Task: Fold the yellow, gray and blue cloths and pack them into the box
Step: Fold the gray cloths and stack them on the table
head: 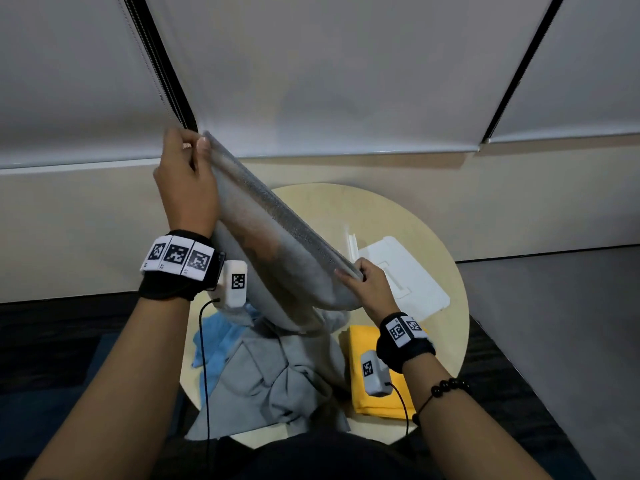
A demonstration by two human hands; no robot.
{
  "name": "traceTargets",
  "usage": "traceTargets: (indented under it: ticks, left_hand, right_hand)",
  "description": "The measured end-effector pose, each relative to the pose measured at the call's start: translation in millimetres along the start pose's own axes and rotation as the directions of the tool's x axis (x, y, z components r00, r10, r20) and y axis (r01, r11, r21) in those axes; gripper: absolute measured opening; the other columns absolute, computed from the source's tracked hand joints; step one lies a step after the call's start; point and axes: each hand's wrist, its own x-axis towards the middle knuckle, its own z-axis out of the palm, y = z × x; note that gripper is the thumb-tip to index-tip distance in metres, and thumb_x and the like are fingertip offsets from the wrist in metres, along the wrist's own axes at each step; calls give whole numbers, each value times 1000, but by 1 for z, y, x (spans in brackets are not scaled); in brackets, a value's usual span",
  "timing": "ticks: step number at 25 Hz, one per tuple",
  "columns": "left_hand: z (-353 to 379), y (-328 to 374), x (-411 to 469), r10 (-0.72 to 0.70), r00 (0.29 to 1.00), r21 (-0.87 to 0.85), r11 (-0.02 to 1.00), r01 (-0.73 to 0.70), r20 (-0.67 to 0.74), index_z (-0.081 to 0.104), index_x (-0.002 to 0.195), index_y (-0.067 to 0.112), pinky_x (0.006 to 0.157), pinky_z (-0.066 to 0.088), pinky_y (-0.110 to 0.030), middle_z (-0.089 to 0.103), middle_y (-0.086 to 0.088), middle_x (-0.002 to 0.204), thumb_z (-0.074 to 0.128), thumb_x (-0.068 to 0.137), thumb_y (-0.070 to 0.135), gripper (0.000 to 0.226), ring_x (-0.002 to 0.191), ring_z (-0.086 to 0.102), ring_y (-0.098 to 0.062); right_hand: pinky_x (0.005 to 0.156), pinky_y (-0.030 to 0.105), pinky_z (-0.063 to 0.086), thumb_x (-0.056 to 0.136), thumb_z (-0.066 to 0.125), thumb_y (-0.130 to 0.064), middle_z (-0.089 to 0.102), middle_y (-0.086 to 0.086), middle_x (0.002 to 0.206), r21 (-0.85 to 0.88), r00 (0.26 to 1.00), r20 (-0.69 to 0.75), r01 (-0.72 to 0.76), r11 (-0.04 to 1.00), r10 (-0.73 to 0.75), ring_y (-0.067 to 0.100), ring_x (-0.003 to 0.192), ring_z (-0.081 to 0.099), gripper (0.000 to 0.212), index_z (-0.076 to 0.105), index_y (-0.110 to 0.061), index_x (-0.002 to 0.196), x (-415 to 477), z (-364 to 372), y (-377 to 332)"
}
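Forearms reach up from the bottom edge, each with a marker band and a small wired unit at the wrist. The left hand (187,181) is raised high and the right hand (369,289) sits lower, each pinching one end of the doubled edge of the gray cloth (277,258). That edge runs taut on a slant between them, above the round table (398,216). Holding it up this way lets the rest hang free and the layers line up, probably ahead of another fold. The yellow cloth (384,408) lies folded flat on the table under the right wrist, seemingly done and waiting for packing. The blue cloth (214,341) is crumpled at the left rim, not yet folded. More gray fabric is heaped at the near edge; whether it is the tail of the held cloth or a separate piece cannot be told. The box (415,289) is a white shape behind the right hand, partly covered by the cloth, and its opening and contents are hard to make out.
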Motion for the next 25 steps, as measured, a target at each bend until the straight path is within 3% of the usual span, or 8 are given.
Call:
traceTargets:
  ticks: [3,6,7,9,13,17,21,25]
  left_hand:
    - [2,-28,-8,-75,995,83,994,70,61,55,102,18,64,42,-24,61,4,75,49,102,35,18,68,55,-11]
    - [6,-49,-28,-76,973,147,988,45,217,59,100,14,74,40,-24,64,2,91,53,101,26,14,86,60,-19]
    - [9,-55,-39,-86,959,159,986,44,270,60,99,13,75,40,-24,64,2,91,55,101,25,13,87,60,-19]
    - [17,-65,-63,-138,931,171,982,83,338,61,100,13,76,43,-27,66,0,92,56,101,24,13,86,60,-19]
    - [21,-83,-90,-288,928,189,951,246,237,58,99,14,70,40,-28,61,3,82,54,102,27,14,80,57,-21]
    - [22,-89,-93,-428,879,234,895,380,212,57,94,17,63,37,-25,56,12,73,54,101,32,17,71,55,-16]
    - [24,-91,-102,-503,844,225,858,461,188,55,94,16,51,33,-15,60,5,72,52,102,31,17,65,54,-10]
    - [18,-99,-99,-564,815,212,819,533,132,55,98,11,73,37,-28,60,-7,91,49,103,27,18,82,53,-26]
  right_hand:
    - [58,31,28,87,76,-43,37,9,64,33,990,74,-122,992,119,19,60,35,47,45,-13,68,-14,-4,11]
    - [73,37,55,88,77,-35,75,15,89,191,966,166,-227,955,197,26,84,72,35,71,-1,96,-26,2,9]
    - [79,41,57,90,76,-32,75,17,98,213,953,211,-261,941,216,30,92,73,35,70,1,103,-27,6,6]
    - [74,45,53,93,72,-28,68,21,93,209,935,252,-306,929,251,33,82,67,31,61,1,97,-25,14,1]
    - [50,33,54,101,58,-24,66,12,78,338,923,-32,-350,874,383,23,59,65,22,66,-4,96,-16,11,-4]
    - [71,34,46,102,53,-36,66,11,88,65,918,-76,-384,921,388,24,80,60,40,67,1,96,-8,13,5]
    - [73,38,44,99,51,-33,57,11,81,-35,878,-131,-468,883,461,27,81,53,31,59,-15,75,-6,15,14]
    - [70,36,40,101,44,-36,57,7,79,65,803,-304,-519,852,513,30,79,52,36,57,-12,77,-5,0,25]
